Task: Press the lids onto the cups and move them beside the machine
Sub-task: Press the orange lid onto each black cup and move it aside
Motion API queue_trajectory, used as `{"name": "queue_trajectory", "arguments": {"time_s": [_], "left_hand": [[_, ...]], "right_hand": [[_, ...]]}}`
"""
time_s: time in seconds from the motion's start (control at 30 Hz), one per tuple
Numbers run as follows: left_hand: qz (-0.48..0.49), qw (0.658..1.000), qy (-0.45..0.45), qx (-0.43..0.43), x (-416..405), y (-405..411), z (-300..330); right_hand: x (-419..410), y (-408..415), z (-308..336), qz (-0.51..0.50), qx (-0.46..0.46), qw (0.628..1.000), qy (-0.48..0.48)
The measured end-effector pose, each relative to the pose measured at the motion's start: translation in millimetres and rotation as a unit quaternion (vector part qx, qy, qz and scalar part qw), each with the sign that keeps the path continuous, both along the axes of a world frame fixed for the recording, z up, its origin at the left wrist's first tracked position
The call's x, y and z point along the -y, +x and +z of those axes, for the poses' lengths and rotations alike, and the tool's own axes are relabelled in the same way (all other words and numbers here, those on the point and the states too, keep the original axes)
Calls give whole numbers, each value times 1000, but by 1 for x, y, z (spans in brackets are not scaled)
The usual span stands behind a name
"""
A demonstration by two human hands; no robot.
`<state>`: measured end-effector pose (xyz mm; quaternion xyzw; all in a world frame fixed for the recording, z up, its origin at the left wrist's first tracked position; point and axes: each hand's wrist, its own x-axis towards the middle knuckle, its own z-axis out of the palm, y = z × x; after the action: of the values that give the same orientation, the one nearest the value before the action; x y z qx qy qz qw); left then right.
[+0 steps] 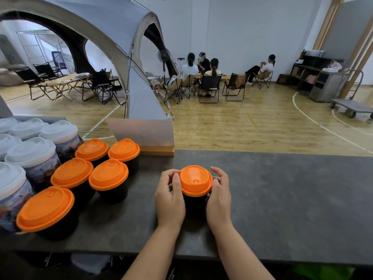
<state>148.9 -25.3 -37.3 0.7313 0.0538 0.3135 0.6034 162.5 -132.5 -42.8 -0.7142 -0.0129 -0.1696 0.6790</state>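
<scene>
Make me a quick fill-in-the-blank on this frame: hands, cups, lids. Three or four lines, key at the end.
1. The left hand and right hand hold one black cup whose lid is coloured ____.
2. The group of black cups with orange lids on the person's left numbers ____.
3. The taller printed cups carry lids coloured ____.
4. All cups stand on a dark grey ____.

Missing words: orange; five; white; counter
</scene>
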Motion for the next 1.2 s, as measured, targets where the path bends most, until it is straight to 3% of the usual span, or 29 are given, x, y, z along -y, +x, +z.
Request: {"name": "queue_trajectory", "arguments": {"time_s": [0.23, 0.43, 0.57, 0.73, 0.83, 1.03, 1.2], "left_hand": [[-56, 994, 92, -20, 4, 0, -5], [-58, 994, 90, -27, 3, -1, -3], [-68, 992, 94, -39, 3, 0, -5], [-94, 994, 10, -58, 0, 2, -2], [-110, 991, -42, -71, -3, 2, 0], [-183, 979, -31, -81, -3, 0, 5], [-183, 979, -36, -79, -3, -1, 6]], "right_hand": [[-2, -7, 7, 31, 15, 998, -55], [-5, -4, 3, 36, 17, 997, -68], [-1, -3, 5, 84, 2, 996, -21], [5, -10, 11, 175, -17, 984, -9], [2, -12, 10, 176, -9, 984, -19], [4, -9, 11, 146, -33, 988, 44], [5, -9, 12, 142, -37, 988, 54]]}}
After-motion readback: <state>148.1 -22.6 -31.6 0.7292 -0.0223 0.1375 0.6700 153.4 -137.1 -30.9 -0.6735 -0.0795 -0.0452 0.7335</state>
